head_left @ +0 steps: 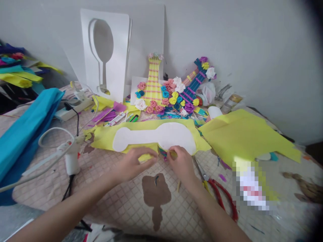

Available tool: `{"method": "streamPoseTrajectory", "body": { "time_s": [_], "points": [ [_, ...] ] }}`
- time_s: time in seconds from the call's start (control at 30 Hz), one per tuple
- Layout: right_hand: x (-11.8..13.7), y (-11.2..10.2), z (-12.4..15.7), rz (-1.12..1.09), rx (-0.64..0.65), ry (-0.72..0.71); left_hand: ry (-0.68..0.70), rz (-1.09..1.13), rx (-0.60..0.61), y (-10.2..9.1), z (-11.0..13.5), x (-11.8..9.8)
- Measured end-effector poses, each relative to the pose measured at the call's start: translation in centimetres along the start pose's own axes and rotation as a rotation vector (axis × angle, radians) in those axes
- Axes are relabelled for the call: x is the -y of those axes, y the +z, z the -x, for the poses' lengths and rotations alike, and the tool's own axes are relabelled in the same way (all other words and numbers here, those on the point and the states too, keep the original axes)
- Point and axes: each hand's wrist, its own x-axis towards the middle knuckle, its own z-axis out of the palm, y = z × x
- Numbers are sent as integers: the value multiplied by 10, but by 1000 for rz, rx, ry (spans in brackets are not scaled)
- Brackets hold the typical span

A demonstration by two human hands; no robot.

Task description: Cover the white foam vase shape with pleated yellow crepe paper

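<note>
A white guitar-shaped cutout point(161, 135) lies on a yellow paper sheet point(106, 137) in the middle of the table. My left hand point(136, 163) is closed, pinching the near edge of the yellow paper and folding it up over the cutout. My right hand point(180, 163) is closed too, pinching the same yellow edge beside it, with a small yellow bit at its fingertips. The two hands nearly touch at the cutout's lower edge.
Red-handled scissors point(222, 196) lie right of my right hand. A glue gun point(72, 158) with its cable stands at the left beside blue paper point(27, 134). More yellow paper point(242, 137) lies right. Two flower-decorated guitars point(164, 90) and a white board point(108, 53) lean on the wall.
</note>
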Motion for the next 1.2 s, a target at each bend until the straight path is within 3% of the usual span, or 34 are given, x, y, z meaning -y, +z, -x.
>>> {"method": "streamPoseTrajectory", "body": {
  "time_s": [0.07,0.2,0.43,0.77,1.0,1.2],
  "points": [
    [0,-1,3,-3,14,-5,209,-255,-50,1,-22,12],
    [2,-7,10,-25,1,-26,368,-379,70,8,-57,41],
    [2,-11,24,-61,-76,-33,391,-363,131,12,-58,51],
    [-3,9,30,60,43,-36,456,-455,192,12,-61,65],
    [-5,12,30,49,24,14,396,-461,260,10,-63,61],
    [-5,14,32,58,12,58,511,-567,238,9,-64,65]
  ]
}}
